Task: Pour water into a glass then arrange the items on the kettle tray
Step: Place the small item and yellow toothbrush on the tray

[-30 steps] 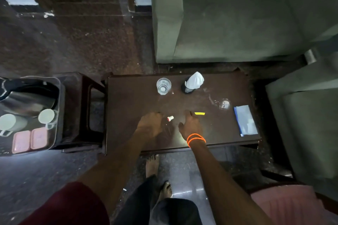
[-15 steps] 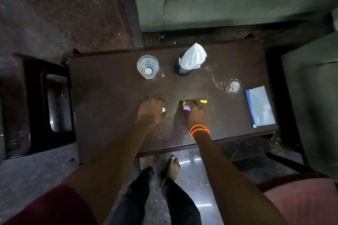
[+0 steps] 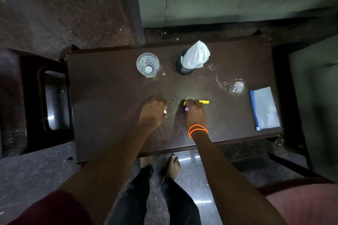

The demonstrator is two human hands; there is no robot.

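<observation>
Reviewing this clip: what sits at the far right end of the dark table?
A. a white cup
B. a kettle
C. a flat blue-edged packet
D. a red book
C: the flat blue-edged packet lies near the table's right end, apart from the glass and both hands.

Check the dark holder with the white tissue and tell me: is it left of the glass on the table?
No. The dark holder with the white tissue stands to the right of the glass.
</observation>
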